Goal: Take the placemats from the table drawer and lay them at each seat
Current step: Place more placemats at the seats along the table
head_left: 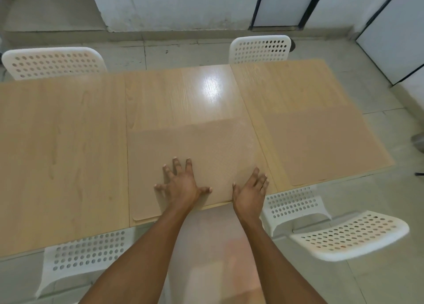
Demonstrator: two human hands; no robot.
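Note:
A stack of tan placemats lies on the middle section of the light wooden table, its near edge at the table's front. My left hand rests flat on the stack with fingers spread. My right hand presses on the stack's near right corner, fingers apart. Another tan placemat lies flat on the right table section, in front of the near right seat. No drawer is visible.
White perforated chairs stand around the table: far left, far right, near left, near right, and one pulled out at the right. Tiled floor and white walls surround it.

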